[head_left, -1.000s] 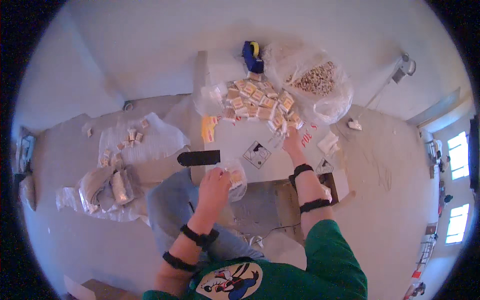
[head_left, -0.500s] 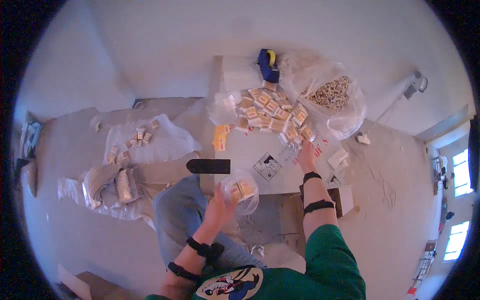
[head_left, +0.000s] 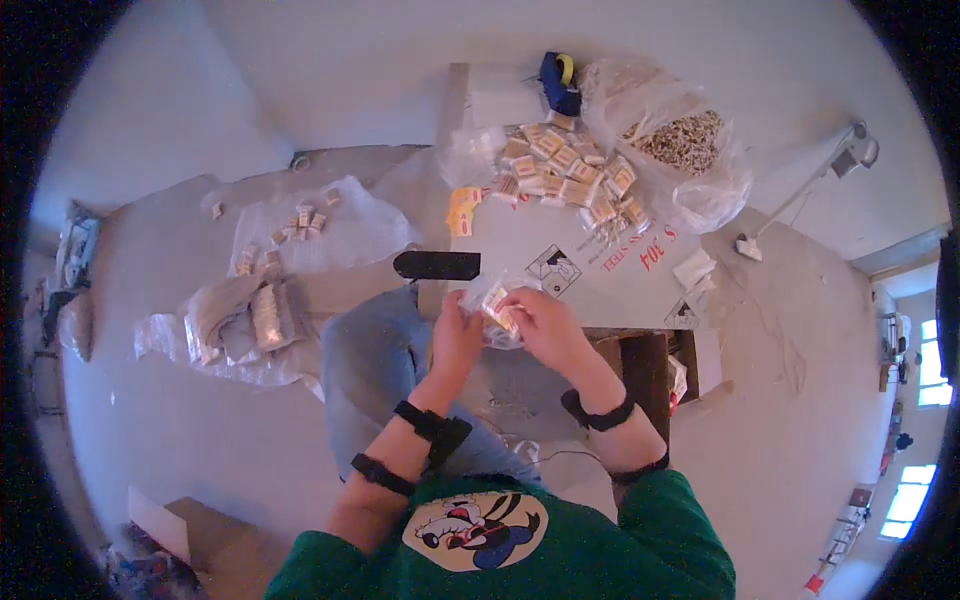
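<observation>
Both my hands meet over the near edge of the table. My left hand (head_left: 457, 338) is closed on the side of a clear plastic bag (head_left: 503, 339). Inside the bag's mouth is a small packet (head_left: 492, 300) with a yellowish label, and the fingers of my right hand (head_left: 542, 322) are pinched on it. Beyond them, a heap of similar packets (head_left: 577, 188), clear with thin pale sticks inside, lies on the table. Yellow printed cards (head_left: 463, 211) and a black strip with one rounded end (head_left: 437, 265) lie left of the heap.
A large clear bag of loose brown pieces (head_left: 688, 142) stands at the back right, beside a blue tape dispenser (head_left: 560, 88). On the left, plastic wrap (head_left: 375, 215) holds more packets, near filled bags (head_left: 268, 318). An open box (head_left: 642, 385) sits below the table's right edge.
My right hand has come back from the packet heap to the bag at the near edge, where it meets my left hand. The whole view has shifted slightly.
</observation>
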